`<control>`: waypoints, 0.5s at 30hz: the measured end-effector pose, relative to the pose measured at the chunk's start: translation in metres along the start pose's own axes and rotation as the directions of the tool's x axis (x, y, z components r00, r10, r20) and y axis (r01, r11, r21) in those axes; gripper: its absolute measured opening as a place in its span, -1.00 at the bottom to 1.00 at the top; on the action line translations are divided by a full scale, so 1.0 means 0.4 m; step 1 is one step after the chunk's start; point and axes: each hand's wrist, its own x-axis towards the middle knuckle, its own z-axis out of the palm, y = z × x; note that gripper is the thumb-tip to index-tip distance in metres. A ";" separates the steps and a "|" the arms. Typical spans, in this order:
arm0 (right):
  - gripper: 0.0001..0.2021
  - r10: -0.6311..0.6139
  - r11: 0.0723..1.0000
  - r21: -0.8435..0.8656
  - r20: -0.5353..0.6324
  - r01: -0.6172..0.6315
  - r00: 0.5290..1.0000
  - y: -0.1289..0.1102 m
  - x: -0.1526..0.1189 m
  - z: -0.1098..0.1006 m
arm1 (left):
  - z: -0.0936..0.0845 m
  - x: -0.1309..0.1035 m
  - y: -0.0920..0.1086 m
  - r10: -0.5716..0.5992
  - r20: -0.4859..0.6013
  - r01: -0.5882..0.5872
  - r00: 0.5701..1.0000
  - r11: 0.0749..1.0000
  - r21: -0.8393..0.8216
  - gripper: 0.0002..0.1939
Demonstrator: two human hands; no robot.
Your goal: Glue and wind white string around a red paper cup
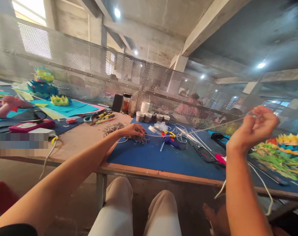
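A thin pale string (213, 126) stretches across the view between my two hands. My left hand (134, 130), fingers pinched on the string, rests at a tangled heap of grey-beige string (114, 128) on the table. Up at the right, my right hand (258, 126) is raised above the table with curled fingers closed on the string's other end. Below the string, a blue glue gun (170, 141) with a clear stick lies on the blue mat (144, 155).
Small cups (148, 117), a jar (126, 103) and pliers (106, 116) stand or lie behind. Paper flowers (43, 87) sit at the left, more (291, 147) at the right. Another person's hand (10, 104) is at the far left. A mesh screen (85, 68) runs behind the table.
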 end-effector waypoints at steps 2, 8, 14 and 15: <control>-0.66 0.020 1.000 0.000 0.053 -0.020 0.998 0.003 -0.035 0.020 | 0.002 0.000 0.003 -0.009 0.005 0.009 1.000 1.000 -0.002 -0.92; -0.82 0.126 0.992 -0.087 0.597 -0.092 0.792 -0.035 -0.243 0.129 | 0.017 -0.007 0.026 -0.063 -0.022 0.062 0.998 0.997 -0.045 -0.84; -0.85 0.222 0.964 -0.145 0.897 -0.221 0.382 -0.080 -0.503 0.248 | 0.029 -0.016 0.039 -0.119 -0.043 0.116 0.992 0.991 -0.071 -0.71; -0.85 0.220 0.964 -0.145 0.906 -0.225 0.362 -0.082 -0.529 0.261 | 0.030 -0.016 0.039 -0.124 -0.047 0.120 0.991 0.990 -0.074 -0.70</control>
